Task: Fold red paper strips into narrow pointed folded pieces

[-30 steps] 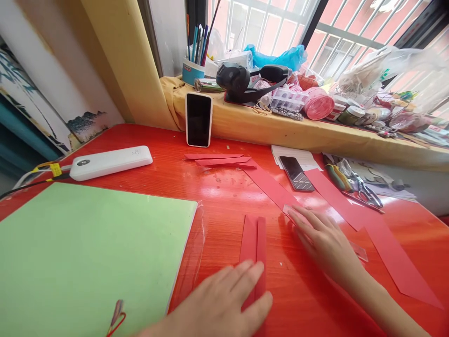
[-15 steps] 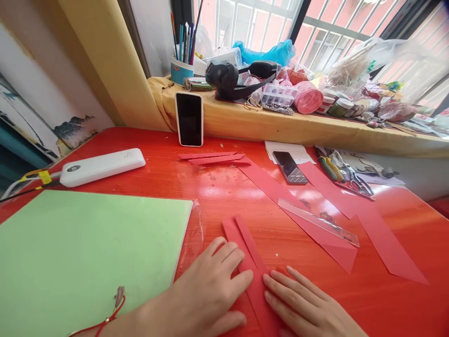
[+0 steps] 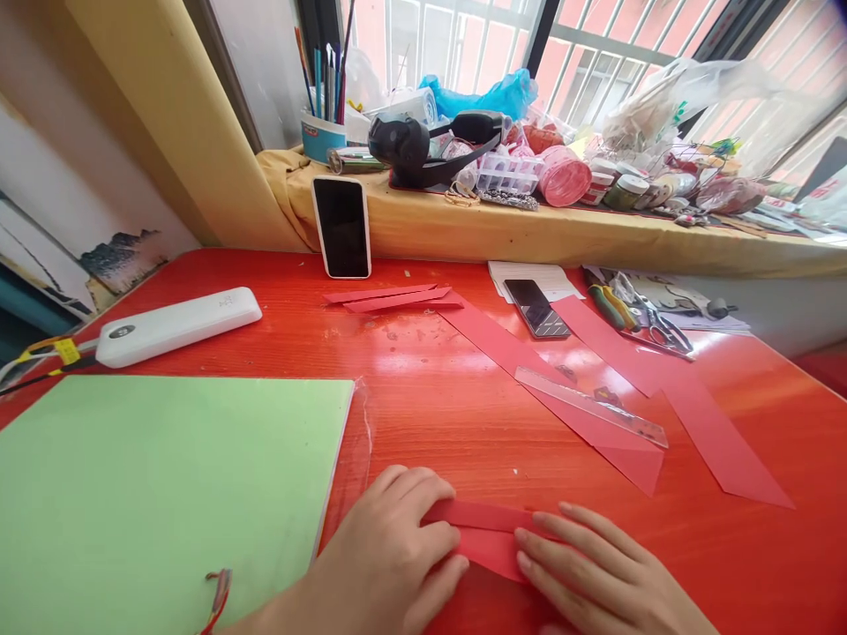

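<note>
A folded strip of red paper [image 3: 490,527] lies crosswise between my two hands near the table's front edge, a lengthwise crease along it. My left hand [image 3: 403,547] curls its fingers over the strip's left end and grips it. Over the right end rest the fingers of my right hand [image 3: 588,564], nearly straight and close together, holding the paper; its thumb is mostly hidden. Beyond the hands, a clear ruler [image 3: 592,407] lies on a long red paper strip [image 3: 486,339]. Several narrow folded red strips [image 3: 397,300] sit at the back.
Green sheets [image 3: 178,476] cover the left front of the red table [image 3: 423,414]. Behind them lies a white power strip [image 3: 178,326]. A phone [image 3: 341,227] leans at the back; another phone [image 3: 537,309], pliers [image 3: 612,307] and scissors [image 3: 665,331] lie at right.
The red strip in my hands has turned from pointing away from me to lying crosswise. My left fingers now curl over its left end. The view has shifted slightly.
</note>
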Demonstrator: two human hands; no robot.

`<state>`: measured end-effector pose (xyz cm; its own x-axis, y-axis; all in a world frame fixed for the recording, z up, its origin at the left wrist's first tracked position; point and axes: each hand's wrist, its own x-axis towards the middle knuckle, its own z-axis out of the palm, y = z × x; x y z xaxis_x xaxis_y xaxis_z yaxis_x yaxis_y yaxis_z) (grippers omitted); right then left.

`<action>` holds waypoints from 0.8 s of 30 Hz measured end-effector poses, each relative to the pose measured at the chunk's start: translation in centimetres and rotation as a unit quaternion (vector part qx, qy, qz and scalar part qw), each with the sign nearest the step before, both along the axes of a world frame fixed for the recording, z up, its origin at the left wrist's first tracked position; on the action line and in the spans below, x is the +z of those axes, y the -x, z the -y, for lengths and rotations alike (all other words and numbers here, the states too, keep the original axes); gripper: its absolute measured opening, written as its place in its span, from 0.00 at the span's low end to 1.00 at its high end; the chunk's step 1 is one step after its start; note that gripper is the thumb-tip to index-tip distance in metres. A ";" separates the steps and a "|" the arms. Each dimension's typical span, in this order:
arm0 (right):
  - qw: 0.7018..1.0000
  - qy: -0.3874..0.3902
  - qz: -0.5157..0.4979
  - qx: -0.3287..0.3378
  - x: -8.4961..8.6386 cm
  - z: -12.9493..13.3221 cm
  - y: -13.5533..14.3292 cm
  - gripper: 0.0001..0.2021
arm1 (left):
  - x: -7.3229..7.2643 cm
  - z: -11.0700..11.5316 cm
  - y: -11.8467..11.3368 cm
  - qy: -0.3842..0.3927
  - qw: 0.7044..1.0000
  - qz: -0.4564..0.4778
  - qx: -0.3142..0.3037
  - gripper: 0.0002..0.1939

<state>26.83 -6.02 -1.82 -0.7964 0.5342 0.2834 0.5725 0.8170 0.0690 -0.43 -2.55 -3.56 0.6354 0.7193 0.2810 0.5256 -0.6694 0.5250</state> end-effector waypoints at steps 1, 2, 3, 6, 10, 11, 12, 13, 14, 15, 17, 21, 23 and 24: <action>1.000 -0.010 -0.010 -0.002 -0.2 0.3 0.2 0.14 | 0.0 0.2 0.0 0.020 1.000 0.005 0.010 0.05; 1.000 -0.015 -0.021 -0.006 -0.4 0.5 0.2 0.16 | 0.1 0.3 0.0 0.038 0.999 0.007 0.016 0.05; 0.999 -0.016 -0.034 -0.018 -0.6 0.6 0.2 0.18 | 0.1 0.3 0.1 0.055 0.998 0.007 0.018 0.05; 0.995 0.018 -0.063 -0.073 -0.8 0.5 -0.3 0.22 | 0.6 0.0 0.5 0.086 0.996 0.007 0.016 0.09; 0.992 0.051 -0.062 -0.100 -1.0 0.4 -1.2 0.18 | 1.1 -0.3 1.1 0.071 0.997 0.006 0.025 0.11; 0.993 0.047 -0.055 -0.097 -1.0 0.3 -1.3 0.17 | 1.1 -0.2 1.2 0.053 0.998 0.006 0.026 0.11; 0.994 0.038 -0.049 -0.090 -0.8 0.2 -1.4 0.17 | 1.0 -0.1 1.3 0.032 0.999 0.001 0.024 0.11; 0.996 0.030 -0.040 -0.077 -0.6 0.0 -1.4 0.17 | 0.9 0.1 1.4 0.006 1.000 -0.005 0.024 0.12; 0.997 0.024 -0.031 -0.060 -0.3 -0.2 -1.3 0.17 | 0.8 0.3 1.5 -0.020 0.999 -0.017 0.020 0.13; 0.999 0.021 -0.025 -0.038 -0.1 -0.4 -1.2 0.18 | 0.6 0.6 1.5 -0.047 0.998 -0.027 0.017 0.14; 1.000 0.024 -0.015 -0.003 0.3 -0.9 -1.0 0.20 | 0.2 0.9 1.7 -0.100 0.994 -0.033 0.022 0.16; 0.999 0.034 -0.027 -0.005 0.0 -1.4 -0.5 0.21 | -1.0 1.3 1.9 -0.181 0.983 -0.023 0.026 0.18; 0.998 0.043 -0.038 -0.018 -0.3 -1.6 -0.2 0.20 | -1.7 1.3 2.0 -0.236 0.971 -0.010 0.024 0.18; 0.997 0.049 -0.046 -0.023 -0.3 -1.6 0.0 0.20 | -2.1 1.3 2.0 -0.249 0.968 -0.010 0.028 0.17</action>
